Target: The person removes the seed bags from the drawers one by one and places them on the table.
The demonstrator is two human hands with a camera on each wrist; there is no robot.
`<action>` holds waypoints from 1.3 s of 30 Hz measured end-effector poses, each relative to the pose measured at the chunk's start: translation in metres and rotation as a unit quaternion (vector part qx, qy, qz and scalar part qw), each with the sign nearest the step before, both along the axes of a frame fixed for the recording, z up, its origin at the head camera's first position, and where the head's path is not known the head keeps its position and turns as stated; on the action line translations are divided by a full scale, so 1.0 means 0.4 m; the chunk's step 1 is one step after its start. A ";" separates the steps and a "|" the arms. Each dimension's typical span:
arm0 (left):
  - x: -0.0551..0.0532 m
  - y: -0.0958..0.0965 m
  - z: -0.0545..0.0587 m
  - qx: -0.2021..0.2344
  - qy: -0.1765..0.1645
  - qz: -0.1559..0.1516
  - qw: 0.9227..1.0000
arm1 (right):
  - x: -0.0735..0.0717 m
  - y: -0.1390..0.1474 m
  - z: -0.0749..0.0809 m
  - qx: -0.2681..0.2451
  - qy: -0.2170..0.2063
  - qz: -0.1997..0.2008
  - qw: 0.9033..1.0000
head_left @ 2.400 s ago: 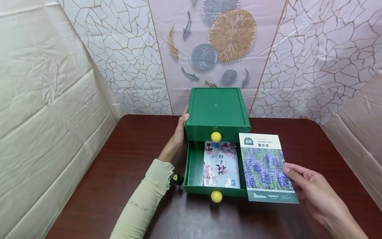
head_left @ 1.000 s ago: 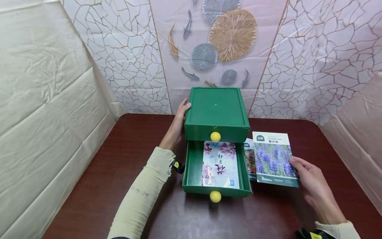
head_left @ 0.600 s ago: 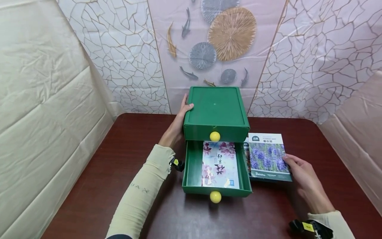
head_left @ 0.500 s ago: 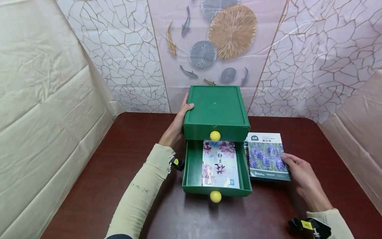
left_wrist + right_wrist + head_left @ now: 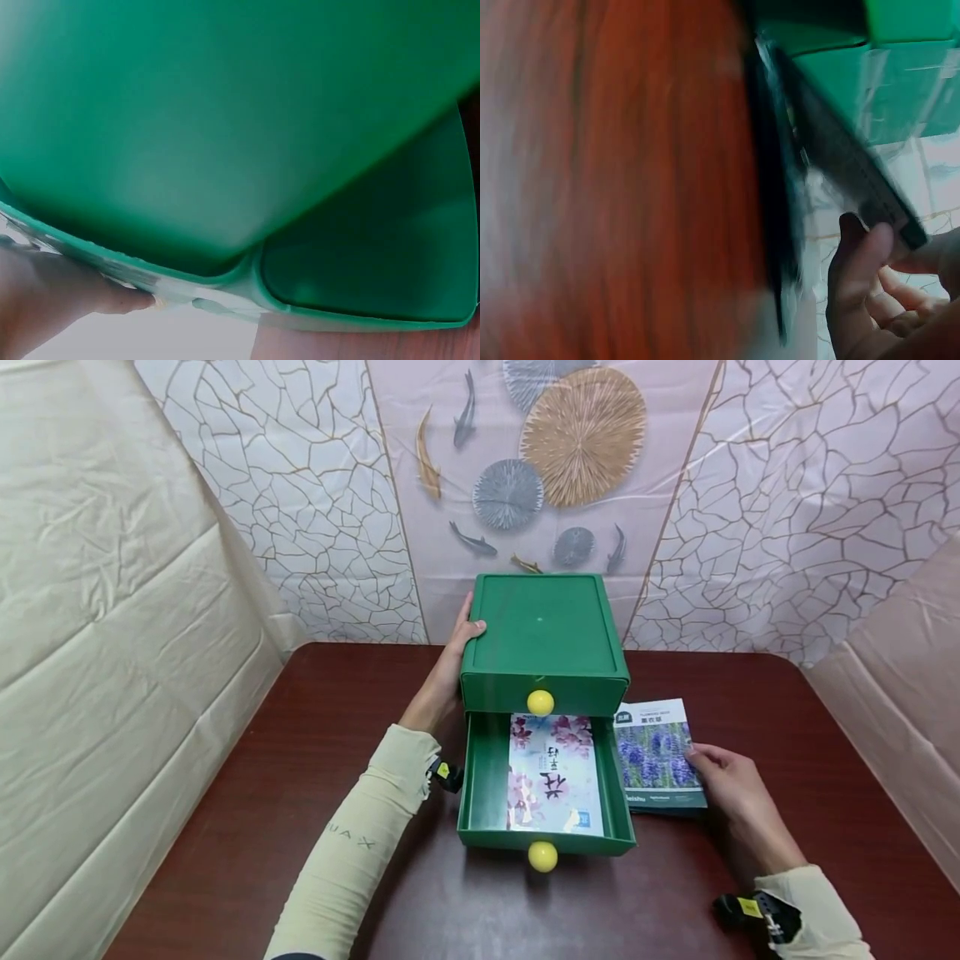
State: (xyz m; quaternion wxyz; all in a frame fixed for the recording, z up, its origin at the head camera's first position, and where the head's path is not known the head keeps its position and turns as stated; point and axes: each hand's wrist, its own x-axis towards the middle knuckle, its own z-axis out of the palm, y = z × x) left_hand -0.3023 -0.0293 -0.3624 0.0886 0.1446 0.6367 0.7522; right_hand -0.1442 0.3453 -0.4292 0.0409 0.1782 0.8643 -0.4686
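Note:
In the head view a green two-drawer box [image 5: 542,627] has its lower drawer [image 5: 487,777] pulled out, with a white seed packet [image 5: 551,777] with pink blossoms lying in it. My left hand [image 5: 447,672] rests against the box's left side, fingers straight along the wall and thumb on the top edge. My right hand [image 5: 738,793] pinches the right edge of a lavender seed packet [image 5: 656,756] between thumb and fingers. That packet overlaps other packets beside the drawer, mostly hidden beneath it. In the right wrist view the held packet [image 5: 847,157] is tilted above a dark packet [image 5: 769,187].
Yellow ball knobs [image 5: 541,702] sit on both drawer fronts. The dark red-brown table [image 5: 337,718] reaches back to a patterned cloth backdrop [image 5: 315,485], and pale cloth [image 5: 112,652] hangs along the left side. Wrist cameras are strapped over both sleeves.
My right hand has carried the lavender packet right, down beside the drawer, then left over the packet with red flowers, which it now covers. My left hand has slid slightly up the box's side.

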 end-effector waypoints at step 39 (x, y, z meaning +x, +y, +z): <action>-0.004 0.003 -0.001 -0.003 0.017 0.008 1.000 | 0.074 -0.073 0.133 0.258 0.158 0.040 0.952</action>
